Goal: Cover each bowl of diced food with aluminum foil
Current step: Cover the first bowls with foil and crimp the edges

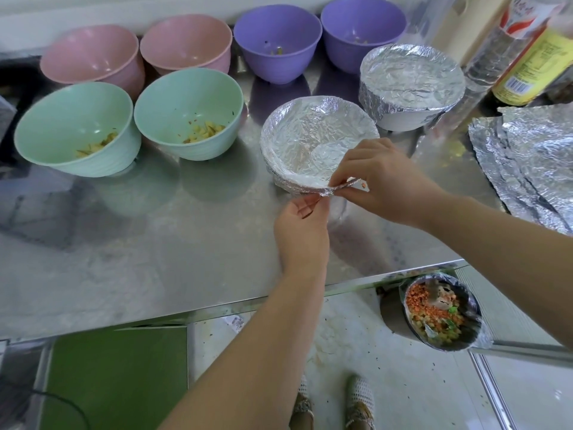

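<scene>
Standing on the bench (139, 259), the foiled bowl (310, 141) has spare sheets (533, 169) right of it. At its near rim, left grip (302, 225) and right grip (381, 181) both pinch a flap (339, 188), probably thin: hard tugging could tear it.

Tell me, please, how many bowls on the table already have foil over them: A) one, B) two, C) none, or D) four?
B: the near bowl, whose foil flap the left hand and right hand pinch, and the far bowl behind it are wrapped; the other bowls stand uncovered.
</scene>
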Action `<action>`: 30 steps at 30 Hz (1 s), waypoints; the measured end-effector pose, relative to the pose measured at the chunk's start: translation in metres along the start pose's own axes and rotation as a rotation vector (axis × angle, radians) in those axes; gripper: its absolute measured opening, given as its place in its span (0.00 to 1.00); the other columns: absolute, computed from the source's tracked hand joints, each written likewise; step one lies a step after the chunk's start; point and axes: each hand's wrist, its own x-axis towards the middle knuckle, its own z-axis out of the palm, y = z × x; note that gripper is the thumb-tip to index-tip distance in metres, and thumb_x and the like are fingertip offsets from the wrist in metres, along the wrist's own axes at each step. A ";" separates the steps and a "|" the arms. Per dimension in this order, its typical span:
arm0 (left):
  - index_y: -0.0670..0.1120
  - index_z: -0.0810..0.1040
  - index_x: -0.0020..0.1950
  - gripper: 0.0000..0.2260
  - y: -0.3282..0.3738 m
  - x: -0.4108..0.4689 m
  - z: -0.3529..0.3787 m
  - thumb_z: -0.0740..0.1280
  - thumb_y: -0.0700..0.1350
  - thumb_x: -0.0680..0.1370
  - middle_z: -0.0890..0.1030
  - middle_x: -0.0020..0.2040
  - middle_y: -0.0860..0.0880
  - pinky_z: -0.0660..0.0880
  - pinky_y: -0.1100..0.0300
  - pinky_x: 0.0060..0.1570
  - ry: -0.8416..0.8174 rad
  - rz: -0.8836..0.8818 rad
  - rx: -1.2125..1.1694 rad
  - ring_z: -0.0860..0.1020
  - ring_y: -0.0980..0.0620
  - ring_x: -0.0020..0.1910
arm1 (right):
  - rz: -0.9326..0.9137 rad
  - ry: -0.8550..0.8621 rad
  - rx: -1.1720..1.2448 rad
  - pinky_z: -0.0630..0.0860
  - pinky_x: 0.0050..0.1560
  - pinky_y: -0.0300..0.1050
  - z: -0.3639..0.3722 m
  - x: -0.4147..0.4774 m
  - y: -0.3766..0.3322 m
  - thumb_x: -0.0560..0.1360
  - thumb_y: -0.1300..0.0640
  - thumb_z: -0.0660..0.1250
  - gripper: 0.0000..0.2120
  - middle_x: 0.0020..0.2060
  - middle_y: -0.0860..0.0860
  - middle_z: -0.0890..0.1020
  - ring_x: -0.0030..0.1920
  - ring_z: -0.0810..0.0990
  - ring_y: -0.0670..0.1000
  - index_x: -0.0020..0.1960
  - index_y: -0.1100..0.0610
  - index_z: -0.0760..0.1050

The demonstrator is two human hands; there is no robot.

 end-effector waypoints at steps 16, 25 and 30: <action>0.46 0.80 0.50 0.06 -0.002 0.019 -0.024 0.75 0.41 0.76 0.85 0.46 0.50 0.80 0.53 0.52 -0.010 0.224 0.233 0.83 0.57 0.45 | 0.037 -0.003 0.042 0.71 0.54 0.53 -0.001 0.007 -0.008 0.72 0.45 0.70 0.11 0.41 0.46 0.83 0.45 0.79 0.55 0.47 0.52 0.85; 0.53 0.76 0.60 0.18 0.040 0.021 0.001 0.67 0.51 0.70 0.83 0.51 0.56 0.78 0.55 0.59 0.005 0.027 -0.034 0.82 0.60 0.49 | 0.786 0.105 0.238 0.55 0.76 0.51 0.001 0.014 0.001 0.74 0.48 0.74 0.41 0.78 0.56 0.60 0.77 0.58 0.59 0.80 0.54 0.58; 0.50 0.74 0.67 0.28 0.044 0.034 0.008 0.64 0.44 0.65 0.83 0.56 0.50 0.78 0.47 0.62 0.044 -0.023 -0.015 0.83 0.49 0.55 | 0.762 -0.072 0.040 0.49 0.79 0.57 0.002 0.017 -0.002 0.75 0.47 0.70 0.37 0.81 0.54 0.47 0.80 0.49 0.58 0.80 0.53 0.58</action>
